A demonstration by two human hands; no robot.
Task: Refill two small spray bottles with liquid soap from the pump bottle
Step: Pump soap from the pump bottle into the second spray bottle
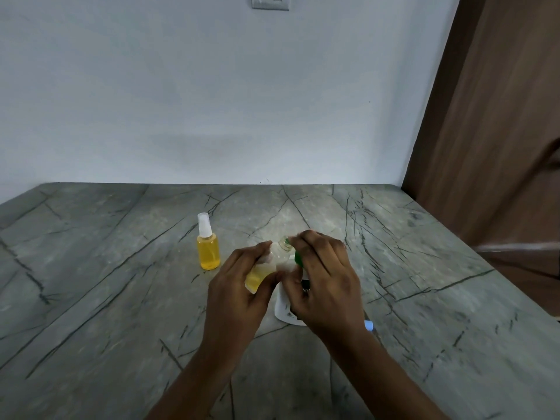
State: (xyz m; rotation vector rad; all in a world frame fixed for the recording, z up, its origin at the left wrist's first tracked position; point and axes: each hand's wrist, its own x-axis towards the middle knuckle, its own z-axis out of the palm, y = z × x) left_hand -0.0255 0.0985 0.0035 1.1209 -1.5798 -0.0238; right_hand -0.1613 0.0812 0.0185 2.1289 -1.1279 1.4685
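Observation:
My left hand (242, 283) grips a small clear spray bottle (268, 265), tilted with its open neck up to the right and yellow soap in its lower part. My right hand (321, 274) lies over the green pump head (298, 258) of the white pump bottle (283, 310), which stands under it and is mostly hidden. The pump's nozzle sits at the small bottle's mouth. A second small spray bottle (208, 247), full of yellow soap with its white sprayer on, stands upright to the left, apart from both hands.
Everything stands on a grey veined stone counter (121, 283) against a white wall. A brown wooden panel (500, 131) rises at the right. A small white and blue object (369, 325) peeks out behind my right wrist.

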